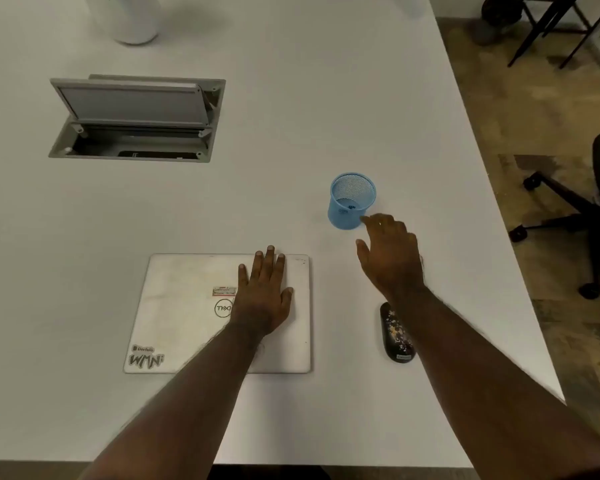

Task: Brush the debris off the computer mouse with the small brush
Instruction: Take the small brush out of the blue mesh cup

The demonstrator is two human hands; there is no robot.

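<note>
the mouse (pixel 397 336) is seen at the 4 o'clock side of the view: black, oval, laid flat with its long axis running from 12 to 6 o'clock. its top is strewn with pale specks of debris (pixel 396 330), and its 3 o'clock edge is hidden. the brush cannot be made out with certainty; only a small dark blue shape is seen inside a cup (pixel 350 202) at 12 o'clock of the mouse.
</note>
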